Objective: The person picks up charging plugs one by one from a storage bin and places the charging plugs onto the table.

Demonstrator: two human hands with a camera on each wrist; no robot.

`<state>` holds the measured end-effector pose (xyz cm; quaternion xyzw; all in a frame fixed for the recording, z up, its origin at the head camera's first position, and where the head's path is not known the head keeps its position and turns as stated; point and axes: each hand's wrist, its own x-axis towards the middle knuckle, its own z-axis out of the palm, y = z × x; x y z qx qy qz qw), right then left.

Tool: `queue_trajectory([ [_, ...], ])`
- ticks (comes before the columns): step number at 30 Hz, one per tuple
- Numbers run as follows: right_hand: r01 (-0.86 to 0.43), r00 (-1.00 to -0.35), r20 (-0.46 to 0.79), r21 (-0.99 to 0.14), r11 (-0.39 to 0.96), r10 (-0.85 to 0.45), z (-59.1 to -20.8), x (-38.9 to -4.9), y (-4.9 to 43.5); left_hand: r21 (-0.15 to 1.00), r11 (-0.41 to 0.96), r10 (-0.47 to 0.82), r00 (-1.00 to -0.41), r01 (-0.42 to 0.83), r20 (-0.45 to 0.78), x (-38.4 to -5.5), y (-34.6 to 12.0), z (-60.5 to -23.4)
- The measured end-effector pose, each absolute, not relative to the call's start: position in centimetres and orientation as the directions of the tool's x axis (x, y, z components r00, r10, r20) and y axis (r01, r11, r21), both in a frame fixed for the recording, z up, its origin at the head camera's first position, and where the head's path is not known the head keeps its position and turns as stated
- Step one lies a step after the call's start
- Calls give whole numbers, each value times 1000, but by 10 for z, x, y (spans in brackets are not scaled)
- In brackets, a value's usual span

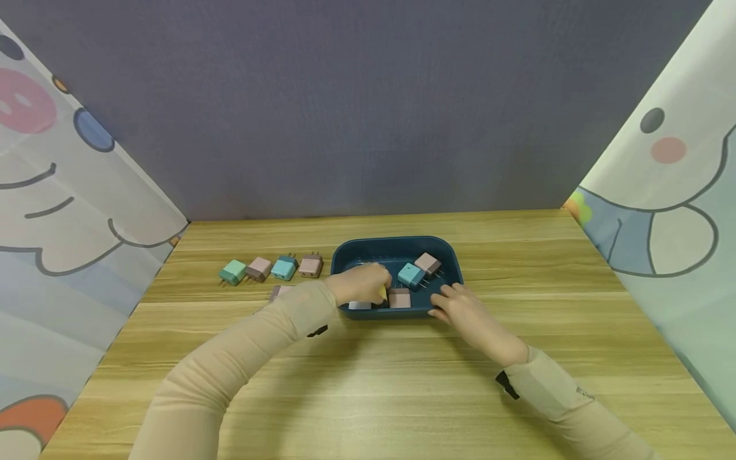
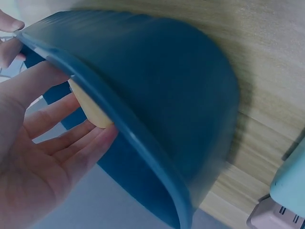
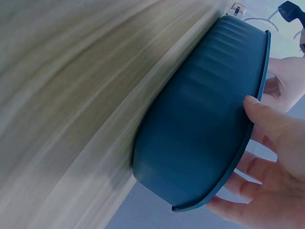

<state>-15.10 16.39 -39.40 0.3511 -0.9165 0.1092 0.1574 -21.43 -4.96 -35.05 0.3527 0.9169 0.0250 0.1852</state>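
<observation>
A dark blue plastic box (image 1: 397, 240) stands on the wooden table, holding several small charger plugs. My left hand (image 1: 359, 283) reaches over its near rim, and its fingers pinch a yellow plug (image 2: 93, 109), which the wall partly hides. Close to that hand lie a white plug (image 1: 360, 305) and a pink plug (image 1: 399, 299). Farther right inside are a blue plug (image 1: 411, 275) and another pink one (image 1: 427, 263). With the thumb outside and fingers inside, my right hand (image 3: 281, 157) grips the box's rim near the front right corner.
Left of the box, a green plug (image 1: 232, 272), a mauve-and-pink plug (image 1: 259, 269), a blue plug (image 1: 284, 268) and a pink plug (image 1: 311, 265) form a row. Another pink plug (image 1: 282, 291) is partly covered by my left sleeve. A grey panel (image 1: 368, 128) rises behind the table.
</observation>
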Motion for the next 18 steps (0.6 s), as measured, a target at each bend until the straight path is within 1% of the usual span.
queue_trajectory([
  [10, -678, -703, 367, -88, 730, -609, -394, -151, 164, 166, 742, 666, -685, 650, -296, -214, -56, -342],
  [18, -675, -707, 361, -87, 733, -608, -394, -151, 164, 213, 751, 659, -693, 625, -291, -213, -59, -333],
])
